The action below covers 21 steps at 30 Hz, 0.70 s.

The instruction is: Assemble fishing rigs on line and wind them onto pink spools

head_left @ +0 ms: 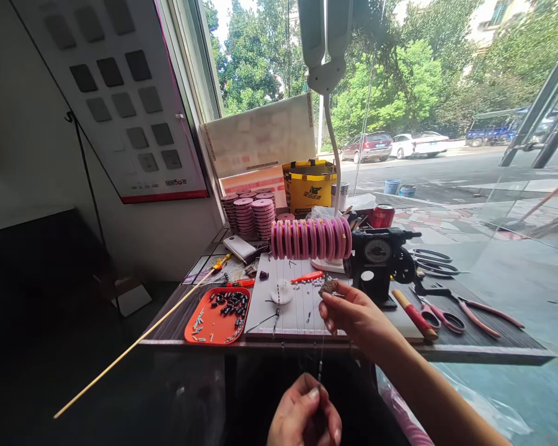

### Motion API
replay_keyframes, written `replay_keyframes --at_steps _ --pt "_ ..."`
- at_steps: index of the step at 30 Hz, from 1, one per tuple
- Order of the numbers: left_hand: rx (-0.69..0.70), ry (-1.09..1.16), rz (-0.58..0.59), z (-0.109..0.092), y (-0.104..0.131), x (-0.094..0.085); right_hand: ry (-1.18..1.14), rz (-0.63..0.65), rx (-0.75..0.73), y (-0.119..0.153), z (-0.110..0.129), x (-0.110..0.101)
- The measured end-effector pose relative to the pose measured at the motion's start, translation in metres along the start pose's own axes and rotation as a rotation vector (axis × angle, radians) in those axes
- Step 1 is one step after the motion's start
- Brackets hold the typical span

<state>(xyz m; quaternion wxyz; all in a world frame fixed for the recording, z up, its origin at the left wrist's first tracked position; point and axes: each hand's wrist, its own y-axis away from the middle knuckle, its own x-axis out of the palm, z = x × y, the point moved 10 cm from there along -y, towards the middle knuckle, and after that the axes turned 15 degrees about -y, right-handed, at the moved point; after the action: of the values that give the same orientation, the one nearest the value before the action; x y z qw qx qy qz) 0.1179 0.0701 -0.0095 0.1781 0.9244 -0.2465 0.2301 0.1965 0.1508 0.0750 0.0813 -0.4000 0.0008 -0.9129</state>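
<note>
Fingertips of my left hand (302, 412) pinch a thin line (320, 365) below the table's front edge; small dark and pale pieces sit on it. Higher up, over the white board (265, 297), my right hand (353, 313) holds a small, rough brown piece (328, 287) between thumb and fingers. I cannot make out its kind. Past my right hand stands a row of pink spools (311, 239), mounted on a black winding machine (376, 260). Several fine threads hang from the spools across the board. Small white beads (307, 284) and a white disc (281, 293) lie there.
An orange tray (217, 316) holds black parts and small metal pieces. A long thin stick (134, 342) juts past the left table edge. Scissors (439, 316), pliers (474, 306) and a red-wrapped roll (415, 314) lie right. Stacked pink spools (245, 217) and a yellow bag (309, 189) stand behind.
</note>
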Motion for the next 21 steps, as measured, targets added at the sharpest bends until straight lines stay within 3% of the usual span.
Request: replay_keyframes --at_steps 13,17,19,21 --pt "-0.012 -0.034 -0.014 0.002 0.0 -0.002 0.029 -0.008 -0.004 -0.001 0.0 -0.004" --pt "-0.011 -0.115 -0.023 0.006 -0.006 -0.008 0.17 0.005 0.01 0.001 0.006 -0.004" --pt "0.022 -0.253 -0.109 0.001 -0.008 -0.017 0.3 0.021 0.018 0.003 0.008 -0.004" --pt "0.15 -0.521 -0.301 -0.025 -0.006 -0.027 0.391 0.024 0.006 0.004 0.011 -0.005"
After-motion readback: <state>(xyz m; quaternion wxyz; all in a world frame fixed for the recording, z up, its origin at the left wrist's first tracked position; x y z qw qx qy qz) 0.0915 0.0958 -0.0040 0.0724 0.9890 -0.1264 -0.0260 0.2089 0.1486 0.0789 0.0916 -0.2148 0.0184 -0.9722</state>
